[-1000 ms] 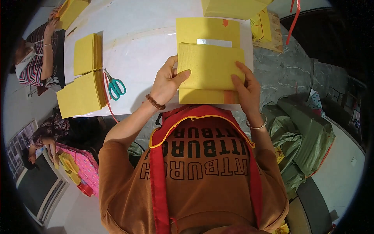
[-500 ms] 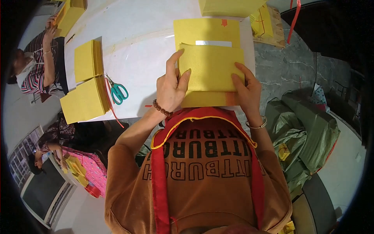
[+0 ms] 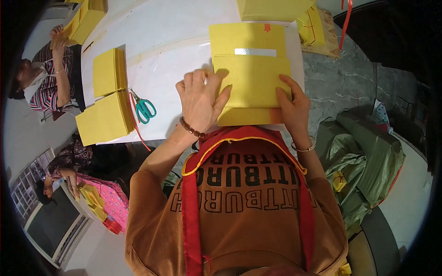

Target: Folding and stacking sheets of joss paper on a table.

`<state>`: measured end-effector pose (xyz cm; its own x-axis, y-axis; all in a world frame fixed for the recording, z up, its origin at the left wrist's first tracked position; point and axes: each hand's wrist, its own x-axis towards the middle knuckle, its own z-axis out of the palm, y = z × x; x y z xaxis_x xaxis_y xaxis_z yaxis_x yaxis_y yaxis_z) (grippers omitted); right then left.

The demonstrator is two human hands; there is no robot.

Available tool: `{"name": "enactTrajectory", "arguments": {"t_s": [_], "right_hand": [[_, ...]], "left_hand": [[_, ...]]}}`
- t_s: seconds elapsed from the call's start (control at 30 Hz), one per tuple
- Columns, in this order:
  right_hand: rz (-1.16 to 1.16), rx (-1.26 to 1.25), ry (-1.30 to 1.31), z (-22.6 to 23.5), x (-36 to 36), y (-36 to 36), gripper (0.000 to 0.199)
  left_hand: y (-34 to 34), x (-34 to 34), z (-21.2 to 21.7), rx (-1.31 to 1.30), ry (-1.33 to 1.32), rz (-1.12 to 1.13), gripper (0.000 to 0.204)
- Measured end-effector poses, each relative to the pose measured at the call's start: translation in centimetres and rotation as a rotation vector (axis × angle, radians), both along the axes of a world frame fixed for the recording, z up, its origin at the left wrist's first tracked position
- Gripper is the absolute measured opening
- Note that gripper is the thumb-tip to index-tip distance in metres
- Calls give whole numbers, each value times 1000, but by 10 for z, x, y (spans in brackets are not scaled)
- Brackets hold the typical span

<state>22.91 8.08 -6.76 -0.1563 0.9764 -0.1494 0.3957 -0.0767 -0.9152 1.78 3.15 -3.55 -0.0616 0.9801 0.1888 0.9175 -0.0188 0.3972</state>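
In front of me lies a yellow folded paper sheet (image 3: 253,80) on more yellow paper (image 3: 241,37), which shows beyond its far edge and also along its near edge. A white strip (image 3: 254,52) runs along the far edge of the folded sheet, and a small red mark sits farther up. My left hand (image 3: 201,99) is at the sheet's left edge, fingers spread and bent, thumb reaching over the paper. My right hand (image 3: 295,102) grips the right edge with thumb and forefinger on top; its other fingers are hidden.
Teal-handled scissors (image 3: 146,110) lie beside two stacks of yellow paper (image 3: 105,117) and a red strip on the white table (image 3: 161,78). A larger yellow stack (image 3: 268,10) stands at the back. Another person (image 3: 57,83) works at the far left, and one below.
My left hand has loosened from the sheet's left edge and its fingers have spread outward to the left. My right hand stays at the right edge.
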Motion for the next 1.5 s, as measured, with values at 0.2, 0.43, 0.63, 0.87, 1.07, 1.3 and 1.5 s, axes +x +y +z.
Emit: {"name": "enactTrajectory", "arguments": {"t_s": [0.2, 0.43, 0.63, 0.87, 1.07, 1.3, 1.5], "right_hand": [[-3, 100, 27, -8, 0, 0, 31], [-13, 37, 18, -8, 3, -1, 29], [179, 565, -435, 3, 12, -26, 38], [504, 542, -543, -13, 23, -41, 45], [476, 550, -577, -7, 25, -48, 44], [247, 269, 70, 8, 43, -15, 43], [181, 347, 283, 0, 30, -15, 48]], "left_hand": [[16, 23, 7, 220, -134, -352, 37], [21, 42, -23, 24, -117, -530, 49], [17, 41, -24, -64, -69, -492, 52], [21, 28, -27, -92, -222, -503, 55], [11, 25, -29, 89, -222, -558, 58], [8, 44, -25, 130, 278, -507, 52], [28, 12, -6, 132, -8, -539, 53]]}}
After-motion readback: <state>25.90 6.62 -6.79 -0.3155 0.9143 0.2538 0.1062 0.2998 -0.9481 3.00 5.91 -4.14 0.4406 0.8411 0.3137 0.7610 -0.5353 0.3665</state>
